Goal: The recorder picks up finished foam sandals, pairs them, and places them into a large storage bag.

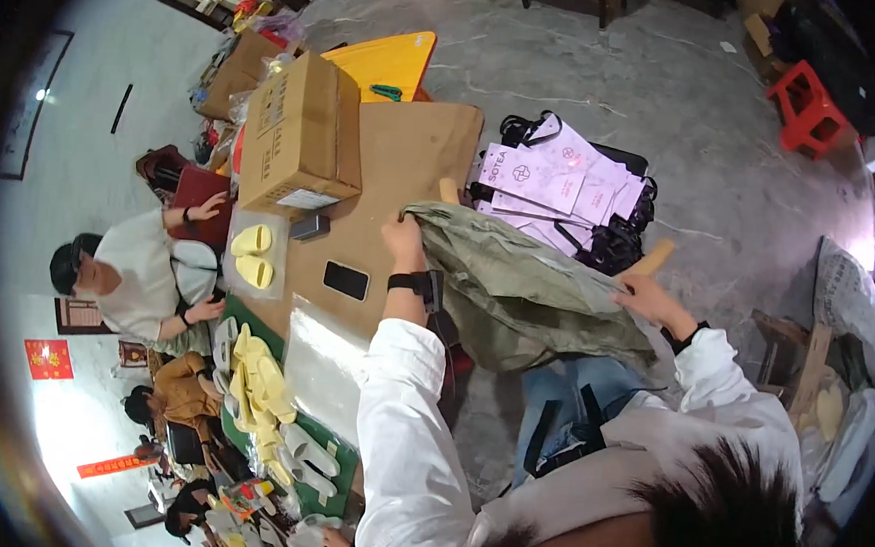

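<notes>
We had both hands closed on the olive-green woven sack (526, 299). Our left hand (402, 239) pinched its upper corner, fingers folded tight over the edge where it met the brown cardboard-covered table (404, 161). Our right hand (646, 298) gripped the opposite edge, fingers curled over the fabric, just beside a tan wooden stick (656, 257) that poked out behind it. The sack hung stretched between the two hands, off the table's right side and above our lap; it looked crumpled, dull and creased, with a faint plaid weave.

Beyond the sack, on the floor, lay a fan of pale lilac flat packages (553, 185) over black bags (their printing we leave aside). On the table stood a closed brown carton (301, 135) with a white label on its near face, and behind it a yellow board (385, 62). Nearer us lay a black phone (346, 280), a clear plastic bag (322, 362), and a clear packet with a pair of yellow insoles (252, 254). More yellow and white insoles (269, 404) were heaped on the green mat. A person in a white shirt (142, 275) sat at the table's far side, well apart from us.
</notes>
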### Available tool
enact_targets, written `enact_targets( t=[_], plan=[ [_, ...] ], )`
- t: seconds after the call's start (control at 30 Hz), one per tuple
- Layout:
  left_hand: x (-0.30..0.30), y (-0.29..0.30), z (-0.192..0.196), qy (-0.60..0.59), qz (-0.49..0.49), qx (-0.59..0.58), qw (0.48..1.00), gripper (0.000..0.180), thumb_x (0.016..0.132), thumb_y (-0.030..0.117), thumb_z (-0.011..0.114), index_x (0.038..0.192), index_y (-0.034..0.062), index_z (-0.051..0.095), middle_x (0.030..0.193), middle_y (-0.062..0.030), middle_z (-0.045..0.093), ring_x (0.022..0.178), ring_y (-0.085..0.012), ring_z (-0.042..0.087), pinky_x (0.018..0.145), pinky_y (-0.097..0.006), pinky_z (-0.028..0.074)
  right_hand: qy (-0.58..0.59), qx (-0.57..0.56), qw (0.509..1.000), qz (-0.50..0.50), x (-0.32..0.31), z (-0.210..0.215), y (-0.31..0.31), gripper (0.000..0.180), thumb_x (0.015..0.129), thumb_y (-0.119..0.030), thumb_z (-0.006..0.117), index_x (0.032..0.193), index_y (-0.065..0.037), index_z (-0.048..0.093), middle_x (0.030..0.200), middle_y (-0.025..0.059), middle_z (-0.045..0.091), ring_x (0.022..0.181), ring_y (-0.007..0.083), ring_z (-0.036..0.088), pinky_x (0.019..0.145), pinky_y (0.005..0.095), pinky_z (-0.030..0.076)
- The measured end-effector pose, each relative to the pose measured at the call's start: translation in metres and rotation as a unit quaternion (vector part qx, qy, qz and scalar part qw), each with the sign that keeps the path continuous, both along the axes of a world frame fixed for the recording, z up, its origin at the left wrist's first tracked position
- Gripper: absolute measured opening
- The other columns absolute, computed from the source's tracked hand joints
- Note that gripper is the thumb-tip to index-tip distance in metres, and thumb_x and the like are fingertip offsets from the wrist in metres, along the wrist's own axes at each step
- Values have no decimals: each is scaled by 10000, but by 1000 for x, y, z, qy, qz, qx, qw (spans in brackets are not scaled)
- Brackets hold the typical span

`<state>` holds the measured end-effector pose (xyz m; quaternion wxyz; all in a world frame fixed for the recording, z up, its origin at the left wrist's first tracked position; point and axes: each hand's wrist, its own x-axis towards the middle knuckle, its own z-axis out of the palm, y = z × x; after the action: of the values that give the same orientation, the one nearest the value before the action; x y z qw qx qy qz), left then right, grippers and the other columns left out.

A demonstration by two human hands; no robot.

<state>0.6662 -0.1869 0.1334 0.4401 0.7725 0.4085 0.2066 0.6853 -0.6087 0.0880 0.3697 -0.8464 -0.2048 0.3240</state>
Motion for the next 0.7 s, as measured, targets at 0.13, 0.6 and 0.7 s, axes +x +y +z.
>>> enact_targets(
  t=[0.13, 0.6, 0.7],
  plan=[
    [35, 10, -25, -22, -39, 72, 996, 342, 759, 15, 480, 1081, -60, 569, 941, -247, 621, 859, -331, 613, 758, -363, 460, 47, 14, 997, -60, -6, 6, -15, 292, 773, -223, 639, 874, 29, 533, 771, 163, 578, 705, 223, 546, 630, 344, 416],
    [107, 46, -96, -13, -294, 127, 947, 486, 780, 39, 507, 1256, 28, 410, 1163, -234, 522, 1077, -395, 482, 909, -414, 375, -238, -247, 918, -199, -81, -18, -11, 159, 681, -127, 591, 802, -26, 581, 819, 183, 561, 779, 364, 543, 670, 445, 438],
    [108, 44, -109, 91, -306, 124, 940, 368, 766, 17, 545, 1124, 20, 459, 1067, -208, 558, 1002, -361, 527, 874, -393, 396, -295, -327, 842, -312, -78, -10, -24, 170, 706, -124, 578, 859, -51, 575, 822, 183, 558, 811, 346, 550, 662, 437, 451]
  ],
)
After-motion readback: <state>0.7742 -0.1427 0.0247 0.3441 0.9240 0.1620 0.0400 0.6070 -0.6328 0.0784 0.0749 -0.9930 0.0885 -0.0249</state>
